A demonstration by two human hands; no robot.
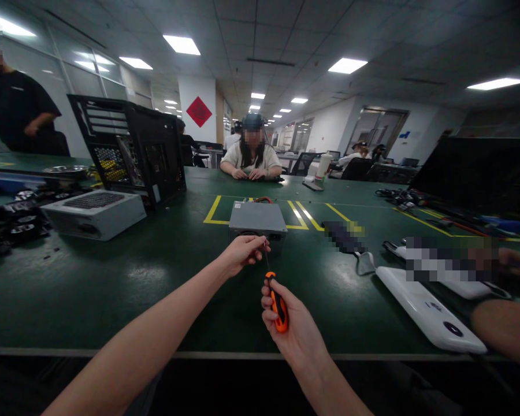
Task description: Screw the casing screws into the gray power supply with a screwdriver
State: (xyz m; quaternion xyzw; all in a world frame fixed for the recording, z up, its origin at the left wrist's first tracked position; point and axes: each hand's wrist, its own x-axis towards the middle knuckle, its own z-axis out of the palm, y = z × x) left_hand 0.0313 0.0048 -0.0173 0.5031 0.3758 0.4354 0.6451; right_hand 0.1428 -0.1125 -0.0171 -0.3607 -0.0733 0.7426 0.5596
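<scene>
My right hand (pixel 297 320) is wrapped round the orange and black handle of a screwdriver (pixel 279 306), whose thin shaft points up and away from me. At its tip, my left hand (pixel 246 253) is closed in a pinch; anything between those fingertips is too small to make out. Just beyond both hands sits a grey computer power supply (pixel 256 216) on the green table (pixel 190 271), with coloured cables at its far side. My left fingers overlap its front face in view, and I cannot tell whether they touch it.
To the left stand another power supply (pixel 106 222), an open black computer case (pixel 134 144) and bundled black cables (pixel 21 225). On the right lie a white power bank-like device (pixel 429 309) and another person's arm (pixel 505 329). A person (pixel 252 153) sits opposite; yellow tape (pixel 216 211) marks the table.
</scene>
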